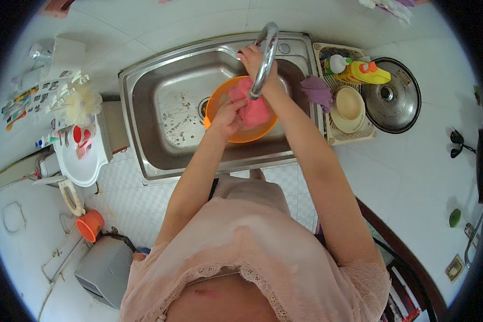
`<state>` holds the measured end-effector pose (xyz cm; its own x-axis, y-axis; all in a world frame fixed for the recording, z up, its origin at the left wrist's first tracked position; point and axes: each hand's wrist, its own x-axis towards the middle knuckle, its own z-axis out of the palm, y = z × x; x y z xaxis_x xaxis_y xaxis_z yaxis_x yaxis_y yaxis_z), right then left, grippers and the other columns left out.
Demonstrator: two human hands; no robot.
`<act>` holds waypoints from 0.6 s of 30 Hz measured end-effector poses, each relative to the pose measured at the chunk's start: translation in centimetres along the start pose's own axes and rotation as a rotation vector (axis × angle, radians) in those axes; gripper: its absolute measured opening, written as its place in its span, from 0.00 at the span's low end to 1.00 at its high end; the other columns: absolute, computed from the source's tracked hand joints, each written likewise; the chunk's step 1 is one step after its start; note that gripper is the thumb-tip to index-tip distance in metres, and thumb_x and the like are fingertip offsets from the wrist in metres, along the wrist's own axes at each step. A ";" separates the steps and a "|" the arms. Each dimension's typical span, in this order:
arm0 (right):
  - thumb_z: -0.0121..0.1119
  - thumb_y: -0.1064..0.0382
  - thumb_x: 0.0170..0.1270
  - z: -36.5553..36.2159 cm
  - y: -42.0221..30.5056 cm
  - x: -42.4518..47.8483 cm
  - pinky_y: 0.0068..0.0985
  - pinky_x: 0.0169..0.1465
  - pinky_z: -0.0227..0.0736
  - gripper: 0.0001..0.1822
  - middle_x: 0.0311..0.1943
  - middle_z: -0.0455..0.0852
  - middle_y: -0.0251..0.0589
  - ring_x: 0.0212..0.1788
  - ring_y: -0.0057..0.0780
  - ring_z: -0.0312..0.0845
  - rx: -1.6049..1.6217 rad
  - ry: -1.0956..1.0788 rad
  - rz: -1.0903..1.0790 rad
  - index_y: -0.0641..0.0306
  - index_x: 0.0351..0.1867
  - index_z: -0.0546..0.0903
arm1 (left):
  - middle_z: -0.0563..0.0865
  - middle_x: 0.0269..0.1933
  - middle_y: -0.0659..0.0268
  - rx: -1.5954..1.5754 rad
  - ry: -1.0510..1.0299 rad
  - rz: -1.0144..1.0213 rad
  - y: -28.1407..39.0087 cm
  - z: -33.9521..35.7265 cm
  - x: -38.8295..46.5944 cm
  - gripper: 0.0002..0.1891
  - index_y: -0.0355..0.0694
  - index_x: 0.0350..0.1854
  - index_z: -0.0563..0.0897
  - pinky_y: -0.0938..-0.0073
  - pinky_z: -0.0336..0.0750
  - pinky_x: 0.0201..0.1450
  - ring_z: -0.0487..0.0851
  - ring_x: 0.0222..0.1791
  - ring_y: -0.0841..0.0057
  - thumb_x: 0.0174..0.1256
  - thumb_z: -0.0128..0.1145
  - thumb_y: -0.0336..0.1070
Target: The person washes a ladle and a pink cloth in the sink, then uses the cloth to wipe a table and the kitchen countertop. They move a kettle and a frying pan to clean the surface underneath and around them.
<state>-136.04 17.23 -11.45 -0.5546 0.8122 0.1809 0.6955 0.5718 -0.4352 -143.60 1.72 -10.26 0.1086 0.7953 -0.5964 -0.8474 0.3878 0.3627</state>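
Observation:
An orange plastic basin (pixel 212 116) stands in the stainless steel sink (pixel 153 92), on its right side, partly beside the drain. A wet-looking pink cloth (pixel 254 112) lies in the basin. My left hand (pixel 228 118) is at the basin's left part, its fingers closed on the edge of the pink cloth. My right hand (pixel 257 66) reaches up behind the curved chrome faucet (pixel 270 52), near the faucet's base, with its fingers apart; the spout partly hides it. Whether it touches the faucet's handle cannot be seen. A purple cloth (pixel 318 91) hangs over the sink's right rim.
Right of the sink, a cream plastic rack (pixel 333 140) holds a yellow bottle (pixel 358 73), a white-and-green bottle (pixel 338 64) and beige bowls (pixel 348 105). A round metal lid (pixel 402 96) leans beside it. At the left are a white washbasin (pixel 80 167) and an orange bucket (pixel 90 226).

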 end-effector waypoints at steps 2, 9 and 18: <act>0.48 0.52 0.68 0.8 -1.2 0.4 0.36 0.45 0.75 0.15 0.42 0.77 0.47 0.43 0.43 0.78 -0.080 0.009 -0.052 0.59 0.42 0.80 | 0.79 0.56 0.62 -0.031 0.016 -0.019 -0.7 -1.3 0.8 0.19 0.43 0.59 0.70 0.48 0.76 0.54 0.79 0.55 0.65 0.66 0.50 0.26; 0.55 0.59 0.64 2.0 -0.1 -0.4 0.40 0.55 0.70 0.17 0.49 0.73 0.52 0.48 0.51 0.75 0.318 -0.028 0.085 0.65 0.51 0.76 | 0.82 0.50 0.61 0.093 0.089 -0.147 -1.2 0.2 1.6 0.18 0.42 0.57 0.72 0.50 0.81 0.45 0.84 0.46 0.63 0.65 0.55 0.29; 0.53 0.49 0.63 -0.9 -3.6 -10.7 0.36 0.63 0.63 0.27 0.57 0.75 0.54 0.62 0.49 0.67 0.739 -0.219 0.559 0.63 0.59 0.73 | 0.82 0.42 0.64 0.182 0.287 0.247 -2.3 -0.8 3.6 0.13 0.39 0.46 0.75 0.70 0.80 0.36 0.83 0.37 0.73 0.71 0.52 0.44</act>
<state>-132.15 6.59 -11.04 -0.3545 0.8634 -0.3590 0.4624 -0.1719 -0.8699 -141.70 3.32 -13.82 -0.2575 0.7224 -0.6417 -0.7212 0.2983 0.6253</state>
